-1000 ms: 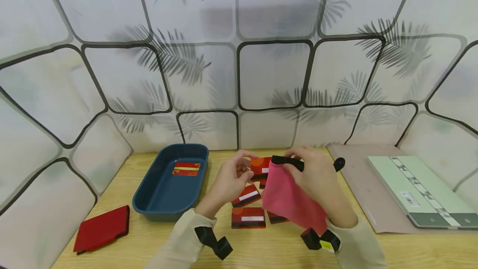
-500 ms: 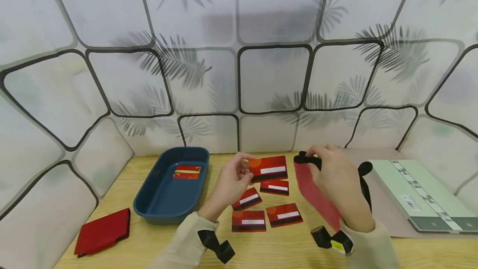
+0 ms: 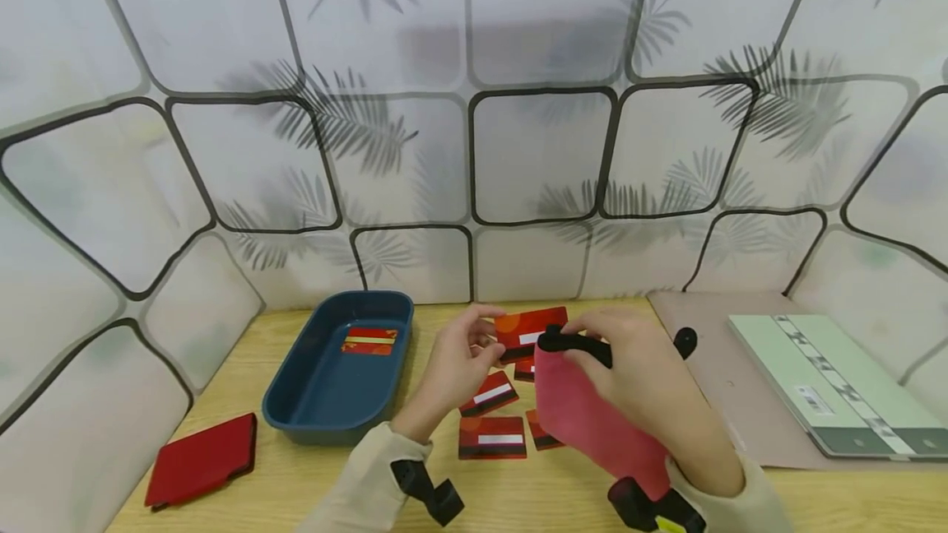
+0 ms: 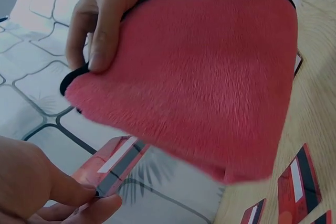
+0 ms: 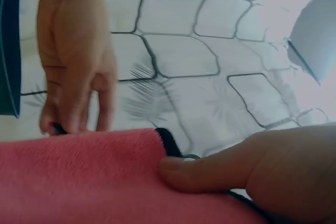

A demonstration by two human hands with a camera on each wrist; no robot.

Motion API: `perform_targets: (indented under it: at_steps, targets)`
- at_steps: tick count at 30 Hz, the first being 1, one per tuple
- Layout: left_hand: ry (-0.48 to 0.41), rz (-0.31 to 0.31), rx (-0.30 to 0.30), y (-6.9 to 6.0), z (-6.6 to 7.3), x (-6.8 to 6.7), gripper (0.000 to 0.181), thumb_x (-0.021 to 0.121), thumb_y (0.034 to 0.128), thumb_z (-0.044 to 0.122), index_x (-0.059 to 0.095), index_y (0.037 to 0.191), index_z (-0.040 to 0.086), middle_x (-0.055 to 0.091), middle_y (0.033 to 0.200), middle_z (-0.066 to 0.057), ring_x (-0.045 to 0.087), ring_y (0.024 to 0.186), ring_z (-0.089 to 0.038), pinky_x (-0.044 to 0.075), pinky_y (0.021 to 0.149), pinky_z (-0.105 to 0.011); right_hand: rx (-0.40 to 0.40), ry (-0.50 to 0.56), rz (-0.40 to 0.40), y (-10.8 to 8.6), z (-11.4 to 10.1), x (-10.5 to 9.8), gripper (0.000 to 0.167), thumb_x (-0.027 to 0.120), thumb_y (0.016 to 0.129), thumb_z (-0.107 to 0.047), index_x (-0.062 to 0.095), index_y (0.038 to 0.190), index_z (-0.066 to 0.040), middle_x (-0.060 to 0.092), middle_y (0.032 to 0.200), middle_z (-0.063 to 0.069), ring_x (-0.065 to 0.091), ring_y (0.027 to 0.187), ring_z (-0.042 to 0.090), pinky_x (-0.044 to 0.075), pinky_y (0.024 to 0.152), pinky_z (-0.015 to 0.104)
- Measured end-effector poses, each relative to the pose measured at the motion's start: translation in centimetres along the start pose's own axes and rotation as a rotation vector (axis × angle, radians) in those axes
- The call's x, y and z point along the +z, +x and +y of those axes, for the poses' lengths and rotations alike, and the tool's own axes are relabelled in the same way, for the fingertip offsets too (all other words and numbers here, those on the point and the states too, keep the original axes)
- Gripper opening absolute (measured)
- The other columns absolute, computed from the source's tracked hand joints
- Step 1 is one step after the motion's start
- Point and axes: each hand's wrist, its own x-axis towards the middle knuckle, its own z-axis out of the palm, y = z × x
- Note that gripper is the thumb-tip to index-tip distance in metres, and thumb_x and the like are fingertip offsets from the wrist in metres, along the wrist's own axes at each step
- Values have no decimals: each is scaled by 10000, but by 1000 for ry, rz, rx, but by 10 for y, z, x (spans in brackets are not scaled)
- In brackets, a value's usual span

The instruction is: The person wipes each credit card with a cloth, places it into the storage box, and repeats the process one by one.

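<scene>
The left hand pinches the left end of a thin, smooth red card above the desk; its long axis points toward the right hand, which grips a fuzzy pink cloth by its black edge, overlapping the card's right end from the head view, contact unclear.
</scene>
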Motion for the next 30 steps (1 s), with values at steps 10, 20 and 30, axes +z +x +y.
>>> perform_targets:
  at_steps: [10,20,30]
  targets:
    - [42,-40,50,-3,-2,-1,371,555,835,-176,619,1154,2,681,897,-172,607,766,-173,517,610,-198,-127,45,9,10,0,36,293,794,760,-43,708,1036,-95,707,992,30,663,921,203,554,771,379]
    - [24,-101,89,-4,-2,7,394,495,812,-177,615,1144,-2,691,898,-183,575,710,-105,445,559,-174,-76,-15,75,6,0,42,261,827,721,-67,687,936,-112,690,918,16,648,884,200,532,760,407]
    - [-6,-100,60,-10,-8,0,326,572,870,-110,603,1163,30,688,914,-173,620,790,-188,504,631,-179,-24,-33,52,10,6,43,199,816,740,-82,702,899,-119,681,879,20,637,851,219,535,721,406]
